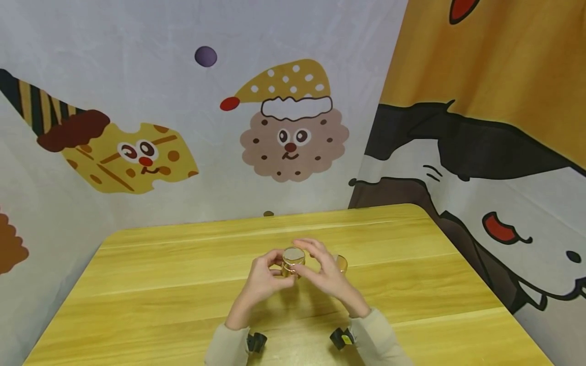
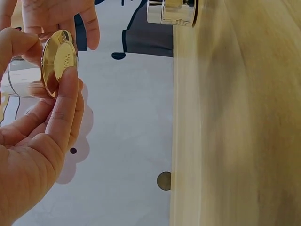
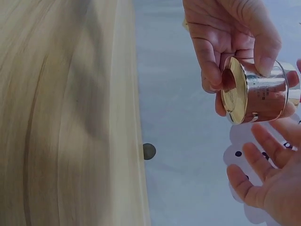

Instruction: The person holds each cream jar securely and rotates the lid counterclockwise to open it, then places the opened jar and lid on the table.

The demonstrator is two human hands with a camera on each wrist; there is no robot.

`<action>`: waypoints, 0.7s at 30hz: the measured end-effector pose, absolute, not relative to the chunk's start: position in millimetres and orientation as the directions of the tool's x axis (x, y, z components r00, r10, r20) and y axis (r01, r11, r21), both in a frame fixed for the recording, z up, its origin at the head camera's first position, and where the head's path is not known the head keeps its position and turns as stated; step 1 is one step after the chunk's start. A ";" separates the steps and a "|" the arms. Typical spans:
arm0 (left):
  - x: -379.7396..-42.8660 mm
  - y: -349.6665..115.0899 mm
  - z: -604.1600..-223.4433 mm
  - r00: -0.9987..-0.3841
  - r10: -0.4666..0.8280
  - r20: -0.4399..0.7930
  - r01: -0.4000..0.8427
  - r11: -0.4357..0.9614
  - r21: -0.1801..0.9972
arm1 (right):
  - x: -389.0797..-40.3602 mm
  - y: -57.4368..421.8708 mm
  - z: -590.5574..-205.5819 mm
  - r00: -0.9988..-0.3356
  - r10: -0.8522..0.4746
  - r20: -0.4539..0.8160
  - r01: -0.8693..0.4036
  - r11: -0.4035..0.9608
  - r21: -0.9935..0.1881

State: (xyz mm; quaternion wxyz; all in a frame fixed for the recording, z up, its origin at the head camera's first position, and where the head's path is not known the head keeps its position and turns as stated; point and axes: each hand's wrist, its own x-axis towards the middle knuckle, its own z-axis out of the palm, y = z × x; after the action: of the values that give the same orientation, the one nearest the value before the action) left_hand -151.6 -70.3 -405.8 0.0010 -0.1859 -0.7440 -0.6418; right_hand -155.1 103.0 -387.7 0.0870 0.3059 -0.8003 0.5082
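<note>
My left hand [image 1: 265, 277] grips a shiny gold cosmetic jar [image 1: 293, 255] above the table, fingers and thumb round its body. Its flat gold base, with small stamped marks, shows in the left wrist view, and the reflective side [image 3: 268, 92] carries fine print in the right wrist view. Around the far side of the jar's top hovers my right hand [image 1: 327, 274], its fingers spread and loosely bent. Whether its thumb touches the jar, I cannot tell. A second gold jar [image 1: 341, 263] stands on the table, partly hidden behind the right hand in the head view.
The wood-grain table [image 1: 183, 295] has rounded far corners. Behind it hangs a cloth backdrop [image 1: 160, 91] printed with cartoon figures. Each wrist wears a small black camera, the left one [image 1: 257, 342] and the right one [image 1: 341, 338].
</note>
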 end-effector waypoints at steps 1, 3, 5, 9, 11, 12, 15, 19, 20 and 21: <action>-151.7 -70.4 -405.8 -0.930 0.277 0.242 0.280 0.106 0.954 | -155.2 102.9 -387.8 -0.804 -0.393 0.446 -0.571 0.300 -0.765; -151.7 -70.6 -405.8 -0.928 0.279 0.248 0.287 0.104 0.952 | -155.5 102.0 -387.9 -0.815 -0.374 0.443 -0.559 0.300 -0.773; -151.8 -70.7 -405.7 -0.926 0.281 0.251 0.289 0.105 0.951 | -155.9 101.3 -388.5 -0.820 -0.352 0.451 -0.555 0.292 -0.779; -151.9 -70.8 -405.4 -0.928 0.282 0.245 0.285 0.108 0.953 | -157.2 100.3 -390.2 -0.807 -0.330 0.489 -0.578 0.273 -0.769; -151.8 -70.7 -405.2 -0.930 0.280 0.238 0.278 0.112 0.954 | -157.7 100.2 -390.7 -0.796 -0.326 0.510 -0.595 0.273 -0.755; -151.8 -70.7 -405.1 -0.931 0.279 0.235 0.275 0.112 0.955 | -157.9 100.3 -391.0 -0.792 -0.325 0.517 -0.602 0.273 -0.750; -151.7 -70.6 -404.8 -0.933 0.277 0.231 0.271 0.117 0.955 | -158.2 100.5 -391.1 -0.783 -0.329 0.528 -0.614 0.271 -0.742; -151.6 -70.4 -404.2 -0.931 0.280 0.235 0.278 0.123 0.953 | -158.3 100.7 -390.5 -0.786 -0.339 0.516 -0.605 0.256 -0.754; -151.5 -70.4 -404.1 -0.930 0.281 0.237 0.280 0.124 0.952 | -158.2 100.9 -390.1 -0.790 -0.340 0.511 -0.600 0.254 -0.759; -151.5 -70.3 -404.1 -0.930 0.281 0.238 0.281 0.124 0.952 | -158.4 101.0 -390.0 -0.792 -0.340 0.508 -0.597 0.252 -0.762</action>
State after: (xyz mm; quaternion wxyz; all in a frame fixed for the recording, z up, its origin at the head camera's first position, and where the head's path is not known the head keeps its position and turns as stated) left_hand -151.5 -70.3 -404.1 -0.0002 -0.1875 -0.7497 -0.6347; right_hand -158.4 101.0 -390.0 0.1204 0.2995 -0.7821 0.5330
